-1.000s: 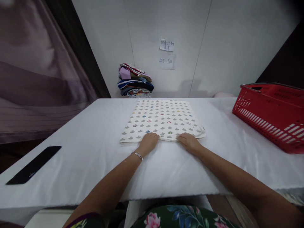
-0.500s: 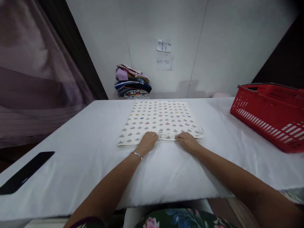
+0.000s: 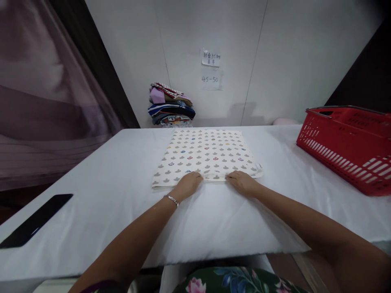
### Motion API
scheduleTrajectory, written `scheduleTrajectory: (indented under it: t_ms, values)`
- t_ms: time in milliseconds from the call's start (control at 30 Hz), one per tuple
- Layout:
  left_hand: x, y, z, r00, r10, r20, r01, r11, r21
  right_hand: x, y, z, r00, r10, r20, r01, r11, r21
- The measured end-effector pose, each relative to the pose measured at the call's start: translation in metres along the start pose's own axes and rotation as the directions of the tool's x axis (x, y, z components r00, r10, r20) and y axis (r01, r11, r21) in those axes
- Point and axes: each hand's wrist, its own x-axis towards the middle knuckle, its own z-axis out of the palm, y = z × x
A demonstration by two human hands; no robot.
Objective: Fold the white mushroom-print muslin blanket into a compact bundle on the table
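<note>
A folded cream cloth (image 3: 207, 152) printed with small grey and coloured shapes lies flat in the middle of the white table (image 3: 100, 183). Both hands rest at its near edge. My left hand (image 3: 187, 183), with a silver bracelet on the wrist, has its fingers curled onto the edge left of centre. My right hand (image 3: 242, 182) grips the same edge a little to the right, fingers closed. The fingertips of both hands are tucked at the hem and partly hidden.
A red plastic basket (image 3: 348, 142) stands at the right of the table. A stack of folded clothes (image 3: 171, 106) sits against the back wall under two paper notes (image 3: 210, 69). A black phone (image 3: 33, 221) lies near the left edge. A purple curtain hangs left.
The hands stay at the cloth's near edge with barely any shift. The view has drifted slightly, so the phone sits further left and lower than a second ago.
</note>
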Motion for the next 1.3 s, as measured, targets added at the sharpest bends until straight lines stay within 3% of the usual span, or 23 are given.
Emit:
scheduleTrajectory:
  t_ms: [133,267,333,433,567,667,767,900,1033,1300]
  values:
    - [-0.006,0.0,-0.003,0.999,-0.032,-0.01,0.032,0.999,-0.04,-0.003,0.001,-0.007,0.999,0.031,0.039,-0.033,0.998,0.044]
    - [-0.004,0.006,-0.003,0.998,-0.033,0.049,0.03,0.998,0.063,-0.002,0.0,-0.003,0.995,-0.085,0.055,0.087,0.996,-0.031]
    - [0.0,0.01,-0.003,0.998,-0.02,0.06,0.014,0.994,0.107,0.0,-0.004,-0.001,0.998,-0.057,0.039,0.06,0.996,-0.066]
    - [0.005,0.016,-0.007,0.999,-0.025,0.034,0.02,0.989,0.149,0.002,-0.009,-0.002,1.0,-0.002,0.003,0.002,0.994,-0.109]
    - [0.002,0.019,-0.016,0.998,-0.035,-0.052,0.045,0.982,0.185,-0.001,-0.012,-0.017,0.995,-0.083,-0.047,0.075,0.983,-0.166]
    - [-0.008,0.021,-0.019,0.995,-0.04,-0.095,0.056,0.982,0.179,-0.011,-0.015,-0.023,0.993,-0.058,-0.102,0.044,0.99,-0.134]
    - [-0.017,0.025,-0.014,0.999,-0.016,-0.037,0.022,0.988,0.151,-0.02,-0.02,-0.021,0.997,-0.04,-0.06,0.032,0.992,-0.125]
    - [-0.024,0.03,-0.006,0.99,-0.097,-0.099,0.108,0.987,0.119,-0.024,-0.026,-0.018,0.996,-0.043,-0.075,0.028,0.982,-0.187]
    - [-0.027,0.031,-0.003,0.993,-0.104,-0.052,0.108,0.991,0.083,-0.029,-0.028,-0.017,0.998,0.002,-0.059,-0.008,0.995,-0.098]
    - [-0.031,0.02,0.014,0.991,-0.069,-0.111,0.073,0.997,0.036,-0.043,-0.016,-0.005,0.99,-0.126,-0.069,0.111,0.977,-0.183]
